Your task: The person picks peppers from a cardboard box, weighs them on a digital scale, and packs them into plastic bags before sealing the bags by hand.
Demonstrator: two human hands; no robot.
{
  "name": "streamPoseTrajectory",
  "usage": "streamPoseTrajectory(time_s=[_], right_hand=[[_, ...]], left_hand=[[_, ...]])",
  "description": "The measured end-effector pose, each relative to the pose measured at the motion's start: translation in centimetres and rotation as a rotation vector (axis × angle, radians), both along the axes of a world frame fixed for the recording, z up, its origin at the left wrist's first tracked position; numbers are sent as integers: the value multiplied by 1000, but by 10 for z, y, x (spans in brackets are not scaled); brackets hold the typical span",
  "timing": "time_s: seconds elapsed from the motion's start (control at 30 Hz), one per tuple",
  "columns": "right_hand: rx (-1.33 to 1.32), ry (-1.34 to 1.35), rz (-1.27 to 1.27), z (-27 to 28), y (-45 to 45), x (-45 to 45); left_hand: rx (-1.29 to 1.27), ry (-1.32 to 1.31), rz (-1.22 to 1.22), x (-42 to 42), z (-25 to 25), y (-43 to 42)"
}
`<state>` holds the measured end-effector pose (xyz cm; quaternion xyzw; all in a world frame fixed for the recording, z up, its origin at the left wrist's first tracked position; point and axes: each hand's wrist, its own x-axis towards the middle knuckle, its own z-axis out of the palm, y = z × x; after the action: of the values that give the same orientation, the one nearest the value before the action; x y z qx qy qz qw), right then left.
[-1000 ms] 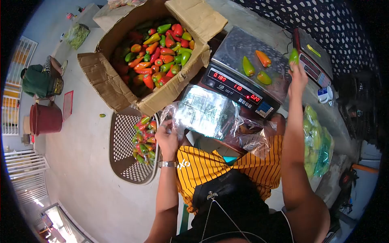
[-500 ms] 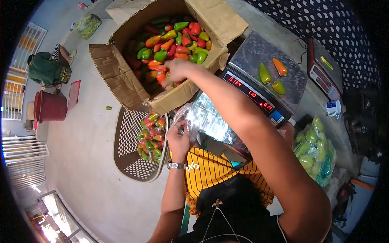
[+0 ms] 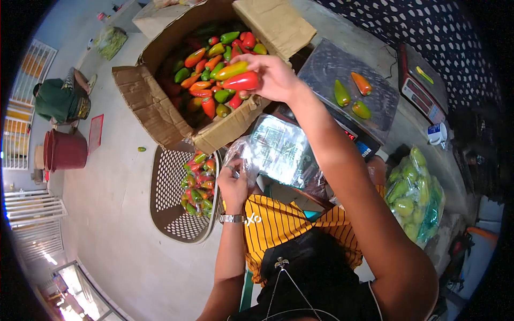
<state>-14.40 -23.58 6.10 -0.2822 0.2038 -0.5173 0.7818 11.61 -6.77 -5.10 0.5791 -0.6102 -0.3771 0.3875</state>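
Observation:
Over the right side of the cardboard box (image 3: 155, 107), my right hand (image 3: 273, 80) grips a red pepper (image 3: 242, 81) and a yellow pepper (image 3: 231, 70). Loose red, orange and green peppers (image 3: 201, 84) lie in the box below. My left hand (image 3: 232, 184) is closed on a clear plastic bag (image 3: 245, 160), in front of the box. Beside that hand is a stack of clear plastic packaging (image 3: 281, 150). Three peppers lie apart on the metal plate of a digital scale (image 3: 326, 69); my right forearm hides part of its display.
A perforated basket (image 3: 160, 187) holds bagged peppers (image 3: 198, 184). On the right are a bag of light green vegetables (image 3: 412, 192), a mug (image 3: 437, 134) and a second scale (image 3: 420, 96). A person in green (image 3: 56, 100) crouches far left near a red tub (image 3: 67, 151).
My right hand has risen out of the peppers and moved right, now with a red and a yellow pepper in its fingers. My left hand keeps hold of the bag.

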Motion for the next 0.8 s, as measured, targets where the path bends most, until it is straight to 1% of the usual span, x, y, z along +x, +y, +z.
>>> streamPoseTrajectory(time_s=[0.1, 0.17, 0.2, 0.3, 0.33, 0.4, 0.43, 0.5, 0.53, 0.57, 0.6, 0.63, 0.8], right_hand=[[-44, -70, -148, 18, 67, -38], [-78, 10, -313, 27, 121, -70], [-111, 184, -457, 28, 148, -88], [-132, 643, -845, 28, 216, -139], [-13, 683, -937, 24, 230, -158], [223, 753, -1118, 4, 242, -192], [255, 853, -1137, -6, 243, -196], [311, 1053, -1164, -25, 240, -203], [337, 1344, -1239, -32, 234, -198], [334, 1467, -1294, -40, 230, -196], [327, 1590, -1348, -45, 225, -192], [316, 1715, -1399, -49, 221, -190], [293, 1734, -1447, -64, 213, -200]], left_hand=[[-8, 23, -29, 0, 1, -4], [6, 31, -30, 0, 3, -3], [54, 113, -17, 1, -3, -1], [23, 11, -46, 1, 1, -2], [-7, 14, -50, 0, 0, -3], [26, 47, -49, -1, -6, -5], [45, 60, -50, -1, -9, -5], [4, 48, -62, -4, -12, -4], [-3, 39, -61, -4, -10, -3], [-13, 31, -60, -3, -9, -3], [48, 71, -50, -2, -12, -4], [33, 68, -50, 0, -15, -4], [-29, 64, -55, 3, -18, -3]])
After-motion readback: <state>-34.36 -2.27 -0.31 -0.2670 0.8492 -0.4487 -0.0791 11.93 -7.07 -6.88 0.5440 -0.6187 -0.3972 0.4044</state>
